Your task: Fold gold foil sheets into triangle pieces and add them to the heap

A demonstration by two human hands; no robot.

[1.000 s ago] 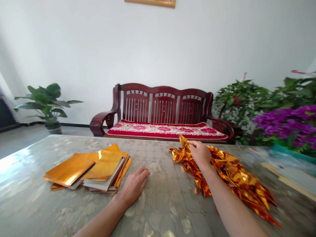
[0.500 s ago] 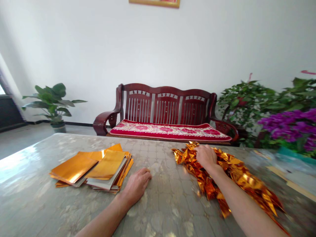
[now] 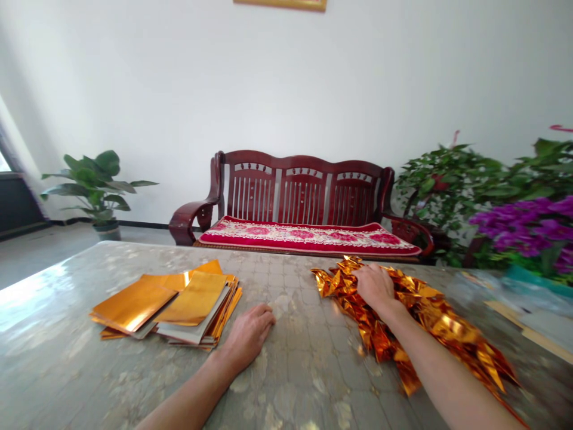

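Across the grey, glossy, patterned tabletop (image 3: 290,382), head view: the right hand (image 3: 376,286) is down at the far end of a heap of crinkled, pointed orange-gold foil pieces (image 3: 447,319) — fingertips out of sight, so no telling whether they pinch anything. Over to the left hand (image 3: 250,331), lying on the tabletop, fingers loosely curled, palm hidden, contents impossible to tell. Just to its left, a stack of flat, rectangular gold paper sheets (image 3: 134,303)! Beyond both hands — a dark-red, slatted wooden bench (image 3: 302,197).
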